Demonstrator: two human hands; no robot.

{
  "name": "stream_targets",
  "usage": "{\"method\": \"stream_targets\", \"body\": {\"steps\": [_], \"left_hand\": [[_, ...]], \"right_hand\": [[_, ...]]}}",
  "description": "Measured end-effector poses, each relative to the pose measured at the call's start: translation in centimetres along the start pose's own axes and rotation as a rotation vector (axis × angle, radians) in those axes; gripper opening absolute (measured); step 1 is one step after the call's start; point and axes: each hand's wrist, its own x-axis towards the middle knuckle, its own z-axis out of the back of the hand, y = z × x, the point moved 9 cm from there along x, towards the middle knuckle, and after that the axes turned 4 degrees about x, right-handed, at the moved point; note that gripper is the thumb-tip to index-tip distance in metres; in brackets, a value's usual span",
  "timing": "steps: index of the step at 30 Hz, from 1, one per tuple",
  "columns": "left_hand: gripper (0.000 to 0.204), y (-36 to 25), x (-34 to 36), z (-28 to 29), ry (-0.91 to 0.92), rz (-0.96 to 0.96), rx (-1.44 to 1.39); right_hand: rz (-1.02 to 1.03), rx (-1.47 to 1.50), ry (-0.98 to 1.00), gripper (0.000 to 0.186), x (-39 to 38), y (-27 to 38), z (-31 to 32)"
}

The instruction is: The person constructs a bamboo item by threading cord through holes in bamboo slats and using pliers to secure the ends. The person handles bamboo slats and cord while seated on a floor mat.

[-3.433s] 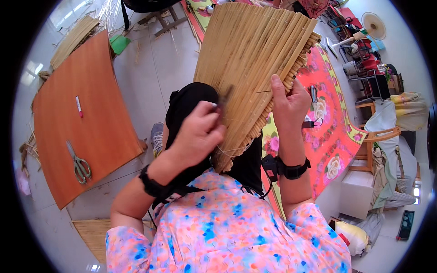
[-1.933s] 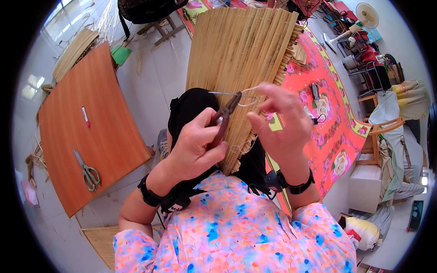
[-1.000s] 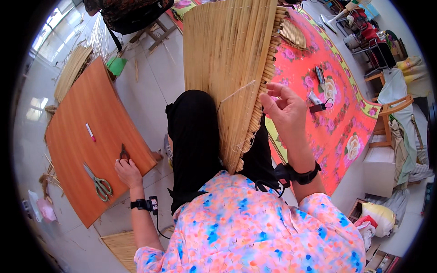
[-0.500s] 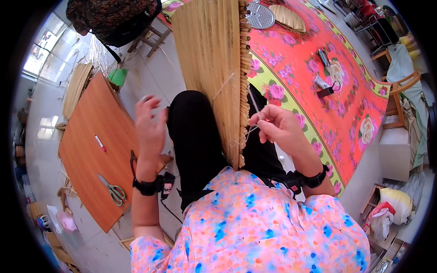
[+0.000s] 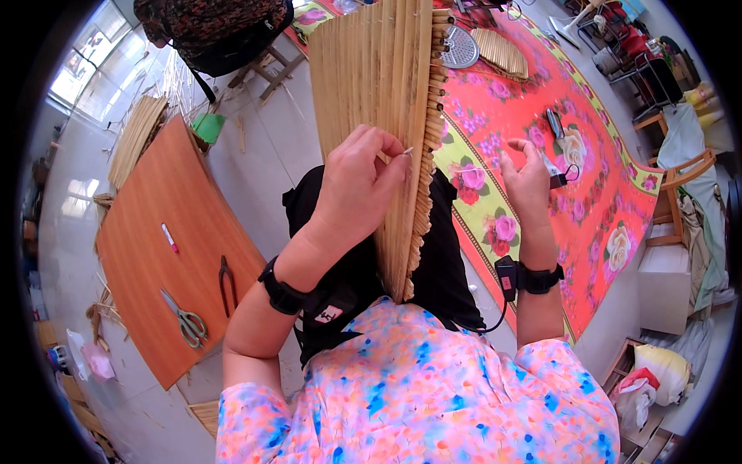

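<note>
My left hand (image 5: pixel 358 179) is pinched shut on a thin pale thread at the fan-shaped sheet of bamboo slats (image 5: pixel 362 77), whose narrow end rests between my black-clad knees. To its right, my right hand (image 5: pixel 527 178) is raised over the floral mat, loosely curled, with thumb and index apart; I make out nothing firmly held in it. Dark pliers (image 5: pixel 226 284) lie on the orange board (image 5: pixel 147 224) at my left, beside green-handled scissors (image 5: pixel 184 315) and a white-and-pink marker (image 5: pixel 170 238).
The floral mat (image 5: pixel 595 232) carries a perforated metal disc (image 5: pixel 461 48), a slatted piece (image 5: pixel 498 52) and small dark devices (image 5: pixel 556 124). A backpack (image 5: pixel 209 31) rests on a wooden stool at upper left; loose strips lie around it. Chairs, cloths and a white box (image 5: pixel 663 286) line the right.
The pliers have gone from my left hand onto the board. My left hand has come back up onto the slats; my right hand has moved right, away from the slats' edge.
</note>
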Motion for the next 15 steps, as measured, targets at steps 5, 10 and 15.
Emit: {"method": "stream_targets", "body": {"steps": [5,10,15], "left_hand": [[0.009,0.7,0.0,-0.7,0.307,0.319,-0.349],[0.009,-0.2,0.1,-0.3,0.550,0.324,-0.315],[0.009,-3.8,0.9,7.0,0.326,0.114,-0.796]], "right_hand": [[-0.334,0.756,0.261,0.032,1.3,8.6,-1.0],[-0.104,0.660,0.227,0.038,2.5,15.1,-0.3],[0.005,0.493,0.238,0.042,3.1,16.0,-1.1]]}}
